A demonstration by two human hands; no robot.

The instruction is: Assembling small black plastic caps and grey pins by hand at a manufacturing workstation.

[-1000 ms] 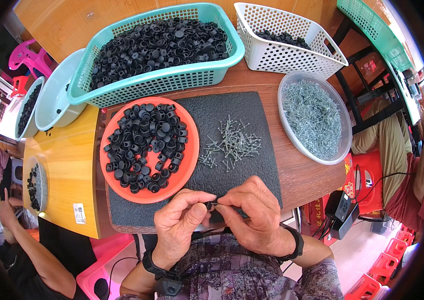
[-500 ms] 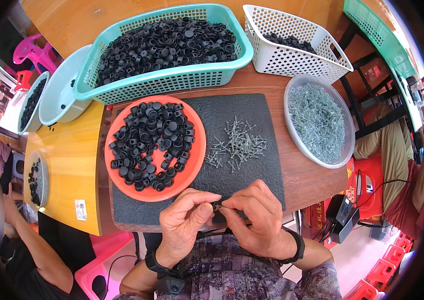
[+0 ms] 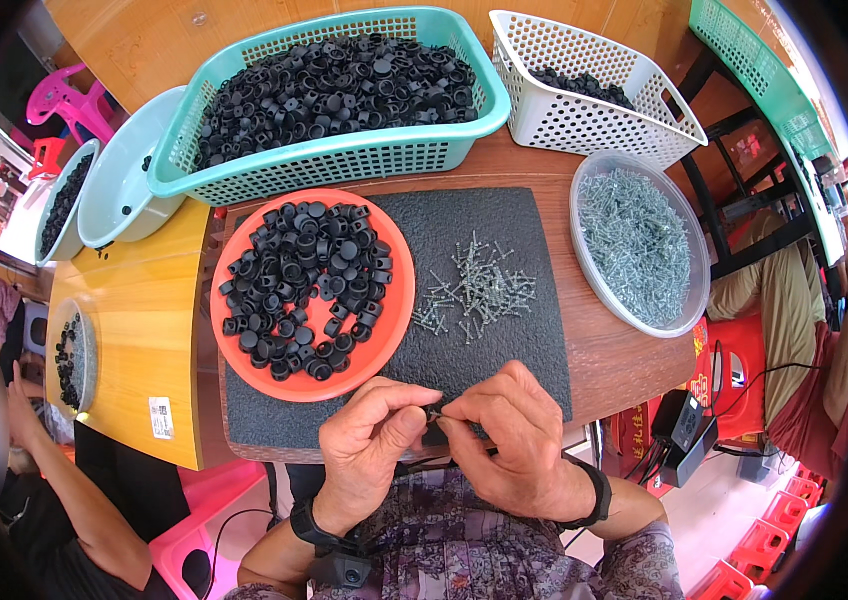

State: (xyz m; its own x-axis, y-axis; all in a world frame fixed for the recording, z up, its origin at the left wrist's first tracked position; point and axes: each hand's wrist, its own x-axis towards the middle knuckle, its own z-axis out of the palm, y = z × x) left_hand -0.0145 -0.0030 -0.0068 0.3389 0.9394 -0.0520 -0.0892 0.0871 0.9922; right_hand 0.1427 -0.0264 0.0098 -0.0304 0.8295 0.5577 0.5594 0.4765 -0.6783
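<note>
Both hands meet over the near edge of a black mat [image 3: 374,215]. Between thumb and finger, my left hand [image 3: 372,440] pinches a small black plastic cap [image 3: 433,407], mostly covered by the fingertips. My right hand [image 3: 514,440] pinches what looks like a thin metal screw against that cap; its tip is hardly visible. Just beyond my left hand stands an orange-red plate [image 3: 399,300] heaped with black caps [image 3: 319,250]. To its right, a loose pile of silver screws [image 3: 484,290] lies on the mat.
At the back stand a teal basket [image 3: 334,160] full of black parts and a white basket [image 3: 594,130] with fewer. A round clear tub [image 3: 634,250] of screws sits on the right. Another person's arm [image 3: 84,500] is at lower left, beside the yellow table [image 3: 134,350].
My hands stay together in nearly the same place, the fingers shifting only slightly around the cap and screw. The whole view has moved a touch.
</note>
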